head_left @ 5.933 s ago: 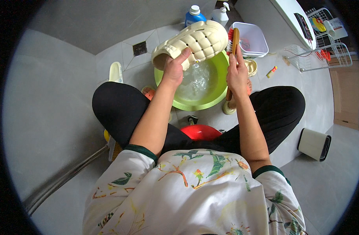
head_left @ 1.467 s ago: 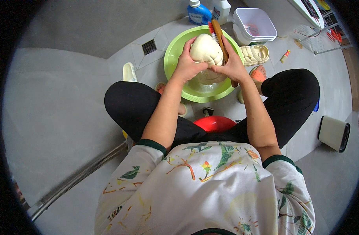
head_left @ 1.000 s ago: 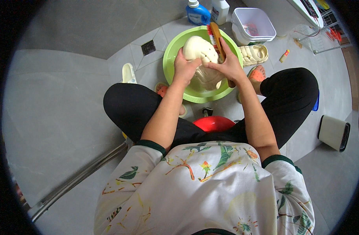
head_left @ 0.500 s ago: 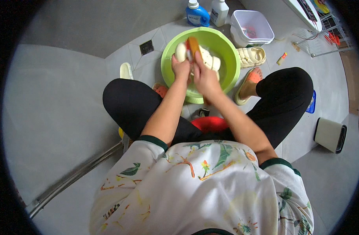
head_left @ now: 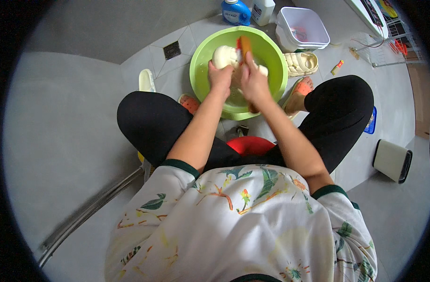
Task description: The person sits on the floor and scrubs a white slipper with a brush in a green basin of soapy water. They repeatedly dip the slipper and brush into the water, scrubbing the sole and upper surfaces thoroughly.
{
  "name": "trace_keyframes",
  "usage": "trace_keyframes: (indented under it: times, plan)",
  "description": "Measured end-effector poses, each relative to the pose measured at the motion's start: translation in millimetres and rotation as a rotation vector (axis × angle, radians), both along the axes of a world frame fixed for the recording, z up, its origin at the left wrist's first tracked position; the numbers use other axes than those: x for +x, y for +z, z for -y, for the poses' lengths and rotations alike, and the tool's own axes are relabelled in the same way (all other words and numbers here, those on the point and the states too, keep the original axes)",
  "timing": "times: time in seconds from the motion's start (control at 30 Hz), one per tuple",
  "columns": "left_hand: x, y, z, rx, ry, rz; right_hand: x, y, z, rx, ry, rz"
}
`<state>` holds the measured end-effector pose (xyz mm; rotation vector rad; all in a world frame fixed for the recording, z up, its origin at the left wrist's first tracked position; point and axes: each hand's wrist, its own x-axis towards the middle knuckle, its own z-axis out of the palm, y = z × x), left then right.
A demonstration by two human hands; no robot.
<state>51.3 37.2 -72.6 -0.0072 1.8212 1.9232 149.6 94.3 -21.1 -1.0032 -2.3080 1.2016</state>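
Note:
A cream clog point(head_left: 223, 57) with a puffy, padded surface is held over the green basin point(head_left: 197, 63). My left hand point(head_left: 220, 77) is closed on its near left side. In my right hand point(head_left: 254, 82) is a scrubbing brush point(head_left: 245, 44) with an orange-brown back and red and white bristles. Its bristles face left, against or very close to the clog, and its handle end shows below my right hand. Part of the clog lies behind my hands and the brush. Some water shows in the basin below them.
A matching cream clog point(head_left: 302, 64) lies right of the basin, near a white tub point(head_left: 303, 28). A blue bottle point(head_left: 236, 13) and a white bottle point(head_left: 263, 11) stand behind. A floor drain point(head_left: 172, 50) is at left; a small yellow-and-red item point(head_left: 337, 67) lies at right.
The brush and my right hand have shifted a little to the right and up. The clog has turned in my left hand, its rounded end now showing more.

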Motion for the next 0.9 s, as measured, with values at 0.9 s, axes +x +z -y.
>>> trace_keyframes:
  times: [0.9]
  plan:
    - [-27, 8, 29, -0.079, 0.007, -0.153, -30, -82, -83, -0.435, -0.166, 0.215]
